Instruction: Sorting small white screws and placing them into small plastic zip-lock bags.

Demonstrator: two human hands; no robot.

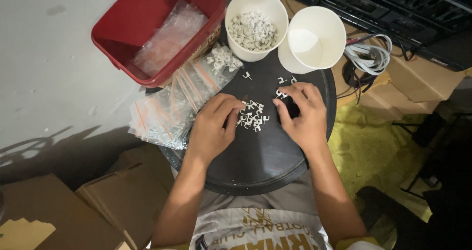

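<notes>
Both hands work a small heap of white cable clips (252, 116) on the round dark worktop (255, 166).
The left hand (212, 127) pinches clips at the heap's edge; the right hand (301, 113) curls, fingertips on a stray clip, with the full paper cup (255, 23) within reach.

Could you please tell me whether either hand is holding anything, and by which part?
It cannot be told for sure: both the left hand and right hand have fingertips down among the small white clips, with no clear grasp.

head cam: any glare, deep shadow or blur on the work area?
Head view: hard light from above, hot on the white cups and pale floor; black round tray stays readable, no glare; left hand, right hand and the small white clips are sharp; right edge falls into near-black shadow.
</notes>
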